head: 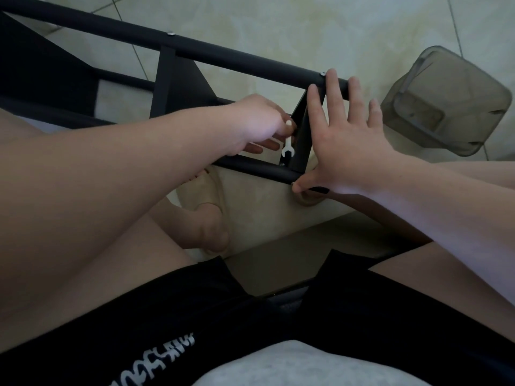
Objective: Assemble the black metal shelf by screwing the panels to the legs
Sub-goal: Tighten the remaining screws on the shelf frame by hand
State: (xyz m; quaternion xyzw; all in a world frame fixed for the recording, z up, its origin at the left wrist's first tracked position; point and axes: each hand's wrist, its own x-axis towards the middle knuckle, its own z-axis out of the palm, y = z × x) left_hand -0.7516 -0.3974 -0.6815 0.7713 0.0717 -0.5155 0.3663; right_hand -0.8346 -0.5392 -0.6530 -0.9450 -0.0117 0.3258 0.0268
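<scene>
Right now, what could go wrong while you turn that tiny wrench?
The small white wrench sits in a tight corner beside the panel, so it could slip and the left hand might bang the metal. The right hand only presses flat, so the shelf may shift toward the slippered foot close by the lower leg.

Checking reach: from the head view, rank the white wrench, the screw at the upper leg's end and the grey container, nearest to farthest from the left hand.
From the left hand:
1. White wrench, pinched in its fingers.
2. Screw, up and right, on the upper leg.
3. Grey container, far right on the floor.
</scene>
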